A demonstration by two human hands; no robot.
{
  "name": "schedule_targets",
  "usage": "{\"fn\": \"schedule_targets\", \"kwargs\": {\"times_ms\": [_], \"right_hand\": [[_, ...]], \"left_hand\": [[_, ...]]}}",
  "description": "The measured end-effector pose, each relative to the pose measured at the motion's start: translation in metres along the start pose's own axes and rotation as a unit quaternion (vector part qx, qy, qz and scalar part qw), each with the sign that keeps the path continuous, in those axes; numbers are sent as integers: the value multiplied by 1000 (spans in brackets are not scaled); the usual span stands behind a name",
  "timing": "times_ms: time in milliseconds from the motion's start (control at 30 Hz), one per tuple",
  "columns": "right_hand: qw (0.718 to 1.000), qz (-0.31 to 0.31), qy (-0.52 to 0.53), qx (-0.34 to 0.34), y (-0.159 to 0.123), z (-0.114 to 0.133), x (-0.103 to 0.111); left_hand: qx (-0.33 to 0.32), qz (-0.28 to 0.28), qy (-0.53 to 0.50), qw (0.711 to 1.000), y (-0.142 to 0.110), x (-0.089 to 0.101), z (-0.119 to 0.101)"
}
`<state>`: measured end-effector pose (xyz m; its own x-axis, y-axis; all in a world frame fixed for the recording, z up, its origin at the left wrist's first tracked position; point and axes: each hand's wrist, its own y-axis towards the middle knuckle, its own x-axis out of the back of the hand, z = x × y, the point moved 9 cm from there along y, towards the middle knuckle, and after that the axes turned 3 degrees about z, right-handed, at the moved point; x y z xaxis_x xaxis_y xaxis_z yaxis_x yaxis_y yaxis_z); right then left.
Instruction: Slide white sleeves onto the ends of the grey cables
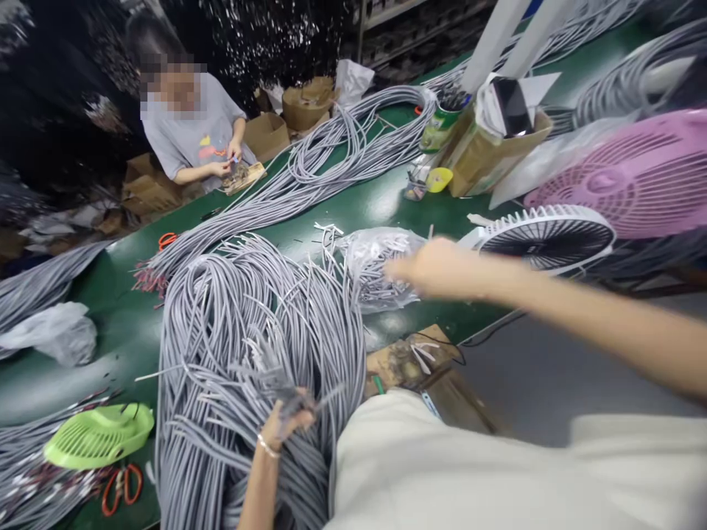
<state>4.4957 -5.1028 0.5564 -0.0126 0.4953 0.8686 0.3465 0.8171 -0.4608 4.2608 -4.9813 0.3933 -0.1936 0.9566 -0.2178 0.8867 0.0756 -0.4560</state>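
Note:
My left hand (292, 418), with a bracelet at its wrist, is closed around a few grey cables in front of a large pile of grey cables (243, 309). The ends in its grip are blurred. My right hand (434, 269) reaches across to a clear plastic bag (395, 239) filled with short grey pieces. Motion smears its fingers at the bag's near side, so their grip and any contents cannot be made out.
A long grey cable bundle (331, 165) crosses the green table. A white fan (544, 239) and pink fan (624, 177) stand right; a green fan (99, 436) and orange-handled scissors (122, 487) lie left. Across the table, a co-worker (193, 140) handles small parts.

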Motion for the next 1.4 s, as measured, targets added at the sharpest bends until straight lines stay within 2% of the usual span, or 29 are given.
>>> {"fn": "schedule_targets", "kwargs": {"times_ms": [33, 67, 100, 133, 200, 267, 333, 400, 467, 533, 633, 767, 900, 933, 967, 1000, 1067, 1100, 1133, 1167, 1200, 1233, 1267, 1333, 1400], "right_hand": [[993, -43, -19, -107, -2, -40, 10], [985, -70, -28, -158, -4, -63, 14], [984, -63, -15, -168, -1, -73, 7], [985, -82, -8, -153, 5, -70, 2], [986, -147, 10, -81, 20, -33, -7], [974, -221, 54, -12, 39, 23, -12], [963, -218, 159, 23, 68, 72, -23], [943, -182, 279, -18, 104, 96, -34], [905, -124, 398, -85, 139, 105, -49], [870, -76, 471, -125, 166, 110, -61], [858, -50, 493, -134, 189, 117, -65], [855, -42, 503, -120, 193, 119, -65], [846, -67, 522, -84, 174, 111, -53], [828, -73, 552, -69, 166, 111, -50], [794, -78, 601, -50, 158, 113, -47], [742, -81, 665, -24, 151, 117, -44], [610, -81, 787, 33, 140, 129, -37], [555, -78, 826, 54, 137, 135, -34], [525, -76, 845, 66, 135, 139, -33], [514, -83, 851, 66, 134, 140, -33], [520, -106, 846, 54, 133, 135, -35], [543, -147, 826, 31, 130, 125, -36], [583, -204, 786, 7, 124, 110, -35], [687, -333, 646, -20, 105, 83, -25], [787, -413, 458, 23, 84, 77, -8]], "left_hand": [[-5, -27, -21, 999, 1, 7, -2], [-6, -59, -30, 998, 3, 12, -4], [-4, -95, -27, 995, 5, 17, -6], [-1, -131, -16, 991, 8, 21, -9], [0, -187, 13, 982, 13, 24, -15], [-2, -209, 22, 978, 16, 23, -19], [-6, -220, 16, 975, 15, 24, -19], [-11, -225, 15, 974, 13, 26, -18], [-22, -231, 15, 973, 11, 29, -15], [-31, -246, 11, 969, 8, 33, -12], [-22, -266, 12, 964, 7, 39, -4], [-4, -295, 3, 955, 5, 45, 3], [-32, -315, -39, 948, 5, 47, 2], [-43, -309, -45, 949, 6, 46, 0], [-56, -298, -46, 952, 7, 44, -3], [-69, -280, -44, 957, 9, 41, -7], [-82, -228, -36, 970, 12, 32, -13], [-79, -197, -30, 977, 13, 26, -14], [-70, -170, -25, 983, 14, 21, -14], [-58, -153, -20, 986, 13, 18, -12], [-51, -152, -16, 987, 12, 17, -10], [-49, -163, -15, 985, 10, 19, -8], [-51, -181, -16, 982, 9, 22, -6], [-57, -204, -25, 977, 8, 28, -2], [-53, -189, -37, 980, 12, 27, 3]]}}
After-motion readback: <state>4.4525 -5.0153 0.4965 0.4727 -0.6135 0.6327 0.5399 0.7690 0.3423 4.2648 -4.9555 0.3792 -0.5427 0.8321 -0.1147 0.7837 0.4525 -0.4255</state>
